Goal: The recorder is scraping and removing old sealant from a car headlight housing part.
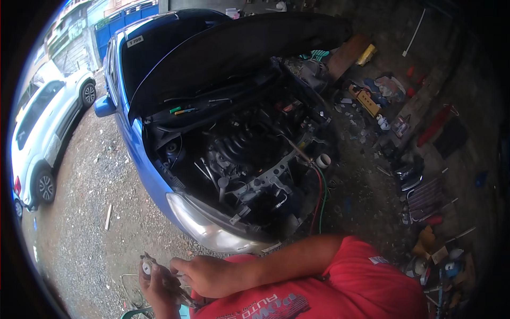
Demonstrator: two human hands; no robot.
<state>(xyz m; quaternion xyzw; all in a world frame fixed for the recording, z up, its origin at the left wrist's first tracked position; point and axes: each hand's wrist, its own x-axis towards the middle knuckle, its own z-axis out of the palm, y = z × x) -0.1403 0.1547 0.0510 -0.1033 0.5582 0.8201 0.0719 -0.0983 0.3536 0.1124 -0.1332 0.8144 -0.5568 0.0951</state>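
At the bottom left, my left hand (160,285) grips a small metal part (146,266) with a white round face. My right hand (203,275) reaches across from the right, its fingers curled close to the left hand around a thin metal piece (179,275) that is mostly hidden. A slim metal object (186,298) shows below both hands; which hand bears it is unclear. Beyond them stands a blue car (149,179) with its hood (239,48) raised and its engine (239,145) exposed. The clouded headlight (211,223) is the nearest part of the car.
Pens or markers (184,111) lie below the windshield. A white cup (323,160) stands near red and green hoses (323,195) at the car's front. Boxes (368,103), scraps and loose parts litter the right side. A white vehicle (51,131) is parked on the gravel (87,191).
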